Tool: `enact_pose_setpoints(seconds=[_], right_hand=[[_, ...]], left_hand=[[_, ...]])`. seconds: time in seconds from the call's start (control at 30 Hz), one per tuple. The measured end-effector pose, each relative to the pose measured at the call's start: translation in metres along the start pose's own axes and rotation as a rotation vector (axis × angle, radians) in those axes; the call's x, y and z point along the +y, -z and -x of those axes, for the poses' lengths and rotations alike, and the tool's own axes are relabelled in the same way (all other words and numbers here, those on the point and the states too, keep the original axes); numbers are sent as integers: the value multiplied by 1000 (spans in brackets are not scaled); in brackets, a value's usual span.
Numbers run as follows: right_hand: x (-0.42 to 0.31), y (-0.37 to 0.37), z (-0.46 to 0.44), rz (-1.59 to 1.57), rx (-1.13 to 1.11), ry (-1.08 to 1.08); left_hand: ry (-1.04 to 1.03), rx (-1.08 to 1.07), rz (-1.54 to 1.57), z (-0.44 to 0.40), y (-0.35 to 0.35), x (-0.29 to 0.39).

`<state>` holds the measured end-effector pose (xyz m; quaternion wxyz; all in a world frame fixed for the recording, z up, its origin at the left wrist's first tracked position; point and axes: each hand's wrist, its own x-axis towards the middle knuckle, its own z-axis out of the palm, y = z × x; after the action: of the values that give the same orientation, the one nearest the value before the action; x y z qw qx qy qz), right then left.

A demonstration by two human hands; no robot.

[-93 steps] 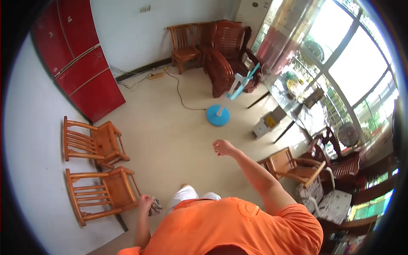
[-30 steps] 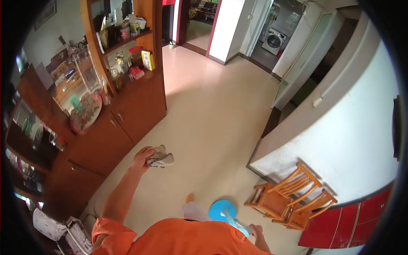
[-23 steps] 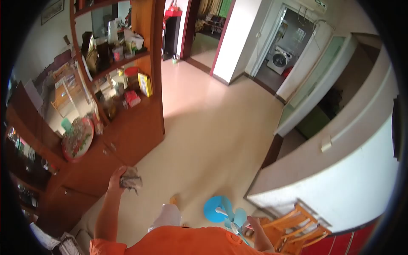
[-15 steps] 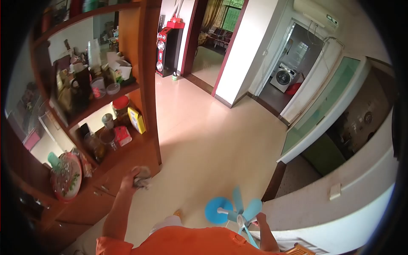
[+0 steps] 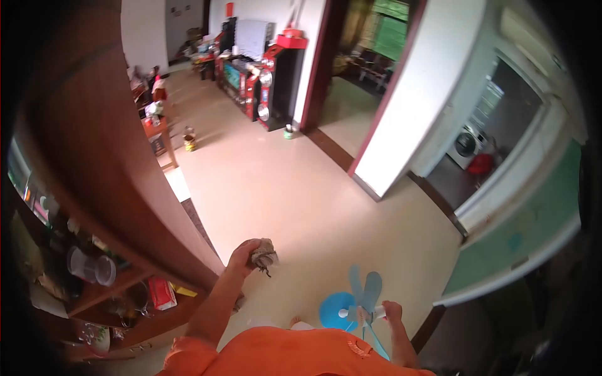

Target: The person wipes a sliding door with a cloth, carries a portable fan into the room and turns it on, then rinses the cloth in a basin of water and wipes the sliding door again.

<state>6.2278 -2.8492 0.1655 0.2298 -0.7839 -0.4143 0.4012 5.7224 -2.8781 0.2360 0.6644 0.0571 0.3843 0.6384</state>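
Observation:
My left hand (image 5: 243,257) is closed around a crumpled greyish-brown cloth (image 5: 265,253), held out in front of me above the floor. Loose dark strands dangle from its lower edge. On my other side, my right hand (image 5: 392,311) grips a fan (image 5: 365,289) by the whitish part behind its blades. The pale blue blades are bare, with no guard around them. Beyond the blades shows the fan's round bright blue disc (image 5: 332,308). How the disc joins the rest is partly hidden.
A wooden cabinet (image 5: 106,150) with jars and containers on its shelves stands close on my left. Ahead are a black-and-red speaker (image 5: 269,94), a small can (image 5: 288,131) and a white pillar (image 5: 414,100). A green-panelled sliding door (image 5: 514,232) is at right.
My view has swung left and moved forward past the cabinet, bringing the far room into sight. The cloth and fan are still in my hands; the left arm reaches further forward.

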Motion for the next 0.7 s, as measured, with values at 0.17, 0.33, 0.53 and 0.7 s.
enact_pose_setpoints(seconds=[0.17, 0.33, 0.53, 0.7], right_hand=[[-62, -63, -189, 230, -145, 419], [-219, -164, -246, 43, -161, 320], [-313, -205, -343, 96, -185, 408], [-496, -293, -350, 36, -212, 281]], left_hand=[[-135, 49, 239, -81, 24, 33], [-281, 187, 237, -221, 45, 105], [-313, 162, 126, -316, 13, 230], [-381, 210, 70, -416, 33, 331]])
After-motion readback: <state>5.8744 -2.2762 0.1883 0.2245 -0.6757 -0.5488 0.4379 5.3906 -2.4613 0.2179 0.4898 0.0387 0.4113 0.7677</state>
